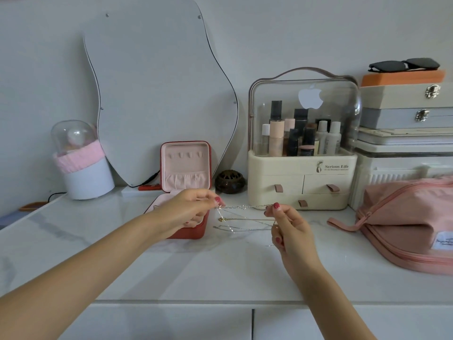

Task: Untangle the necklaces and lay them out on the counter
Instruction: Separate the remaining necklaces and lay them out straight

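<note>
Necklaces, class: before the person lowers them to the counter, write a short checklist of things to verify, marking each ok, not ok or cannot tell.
1. Left hand pinches one end of the necklaces: ok.
2. Right hand pinches the other end: ok.
3. Chains fully separated: not ok, strands cross and loop between the hands.
4. Bare counter below the chains: ok.
5. Chains free of the red jewelry box: cannot tell.
6. Clasps undone: cannot tell, too small.
</note>
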